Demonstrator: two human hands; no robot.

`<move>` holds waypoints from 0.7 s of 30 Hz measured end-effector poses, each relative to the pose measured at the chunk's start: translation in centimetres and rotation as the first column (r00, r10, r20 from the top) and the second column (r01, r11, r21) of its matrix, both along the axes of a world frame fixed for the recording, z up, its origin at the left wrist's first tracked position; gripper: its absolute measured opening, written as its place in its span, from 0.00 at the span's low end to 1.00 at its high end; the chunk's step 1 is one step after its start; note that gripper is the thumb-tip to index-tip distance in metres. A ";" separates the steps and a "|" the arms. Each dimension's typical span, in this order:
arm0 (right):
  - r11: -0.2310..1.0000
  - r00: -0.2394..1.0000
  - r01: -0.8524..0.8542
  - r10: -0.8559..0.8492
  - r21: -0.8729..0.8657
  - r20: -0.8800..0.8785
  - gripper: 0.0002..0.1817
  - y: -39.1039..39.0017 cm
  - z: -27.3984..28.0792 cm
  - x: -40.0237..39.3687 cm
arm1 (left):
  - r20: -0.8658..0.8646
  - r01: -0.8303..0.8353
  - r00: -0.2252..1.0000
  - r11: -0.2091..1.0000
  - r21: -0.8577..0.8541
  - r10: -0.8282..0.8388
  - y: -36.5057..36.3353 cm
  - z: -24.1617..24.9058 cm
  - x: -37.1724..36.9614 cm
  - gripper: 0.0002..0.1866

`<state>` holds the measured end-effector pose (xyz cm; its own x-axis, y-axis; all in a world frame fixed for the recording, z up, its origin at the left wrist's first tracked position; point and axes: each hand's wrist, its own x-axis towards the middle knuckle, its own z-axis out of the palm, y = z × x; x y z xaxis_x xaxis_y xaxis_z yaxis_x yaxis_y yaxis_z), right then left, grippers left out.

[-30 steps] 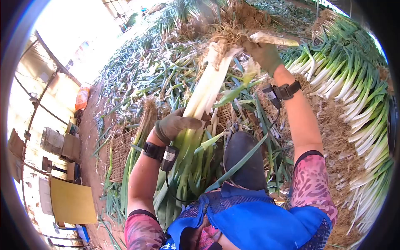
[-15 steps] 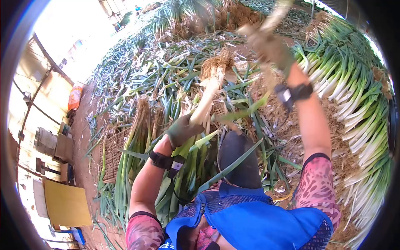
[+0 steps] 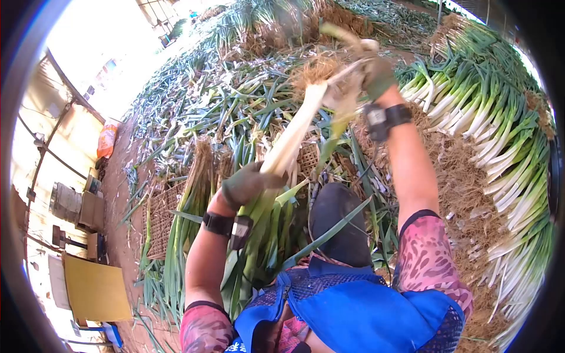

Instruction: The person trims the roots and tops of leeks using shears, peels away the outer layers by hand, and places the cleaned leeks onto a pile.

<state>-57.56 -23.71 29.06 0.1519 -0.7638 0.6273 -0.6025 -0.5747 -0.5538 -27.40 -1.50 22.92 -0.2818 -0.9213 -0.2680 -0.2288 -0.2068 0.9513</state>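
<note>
My left hand (image 3: 248, 183), in a green glove, is wrapped round a thick green onion (image 3: 294, 129) below the middle of its white stalk. Its bushy root end tilts up and away to the right. My gloved right hand (image 3: 376, 76) is closed near the roots on a pale, limp outer leaf (image 3: 341, 117), which hangs slightly blurred beside the stalk. More unpeeled green onions (image 3: 182, 235) lie against a woven basket (image 3: 162, 220) on my left, roots pointing away from me.
On the right, a long row of cleaned green onions (image 3: 500, 153) lies beside loose root litter (image 3: 465, 200). Stripped leaves (image 3: 206, 106) cover the ground ahead. Further back stand more bundles (image 3: 276, 29). A yellow board (image 3: 96, 288) and an orange sack (image 3: 107, 138) are at the left.
My right hand has come down and left, closer to the onion's roots. The pale leaf moved with it. My left hand keeps its hold, with the stalk shifted slightly rightward.
</note>
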 end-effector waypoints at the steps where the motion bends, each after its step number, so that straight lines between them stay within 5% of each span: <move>1: 0.992 0.995 0.028 -0.016 0.122 -0.101 0.11 -0.5 1.4 -3.2 | -0.003 0.022 1.000 0.999 -0.026 -0.022 0.5 -1.2 1.0 0.21; 2: 0.941 0.952 -0.270 0.231 0.202 0.199 0.15 -6.3 -1.2 -5.8 | -0.021 0.007 1.000 1.000 -0.003 -0.007 0.8 -1.2 1.3 0.22; 3: 0.811 0.773 -0.546 0.390 0.212 0.499 0.19 -11.9 -3.9 -8.3 | -0.041 -0.007 0.999 1.000 0.024 0.008 1.3 -1.2 1.4 0.22; 5: 0.784 0.810 -0.535 0.369 0.316 0.456 0.24 -8.4 -2.7 -6.7 | -0.047 -0.053 0.997 0.991 0.123 0.060 1.1 -0.6 1.3 0.24; 7: 0.852 0.945 -0.290 0.326 0.436 -0.009 0.26 1.5 -1.4 -1.2 | -0.042 -0.051 0.998 0.992 0.119 0.056 0.3 -0.3 0.9 0.24; 11: 0.693 0.914 -0.367 0.392 0.620 0.103 0.17 2.0 -7.2 4.7 | -0.043 -0.027 0.999 0.998 0.050 0.029 0.2 -1.2 0.3 0.25; 13: 0.706 0.784 -0.603 0.441 0.371 0.436 0.13 -1.9 -11.2 5.9 | -0.143 -0.050 0.989 0.999 -0.006 0.049 0.8 -1.1 0.1 0.29; 15: 0.488 0.415 -0.869 0.634 0.080 0.652 0.12 -1.4 -9.9 6.3 | -0.258 -0.125 0.960 0.991 -0.057 0.106 1.7 -0.3 -0.4 0.30; 16: 0.781 0.786 -0.615 0.618 0.106 0.010 0.10 -0.1 -7.6 4.9 | -0.316 -0.161 0.940 0.984 -0.079 0.129 1.9 0.0 -0.4 0.31; 17: 0.920 0.810 -0.338 0.178 -0.197 -0.559 0.08 2.1 -4.2 3.5 | -0.219 -0.140 0.969 0.987 -0.085 0.118 1.7 0.0 -0.1 0.31; 20: 0.903 0.930 -0.358 0.369 0.236 -0.002 0.07 2.7 -1.5 2.8 | 0.018 -0.033 0.999 0.997 -0.071 0.034 0.3 0.5 0.5 0.32; 21: 0.625 0.668 -0.662 0.244 0.413 0.703 0.07 -0.1 -2.6 2.4 | 0.057 -0.014 0.998 0.999 -0.045 0.016 0.0 0.9 0.7 0.31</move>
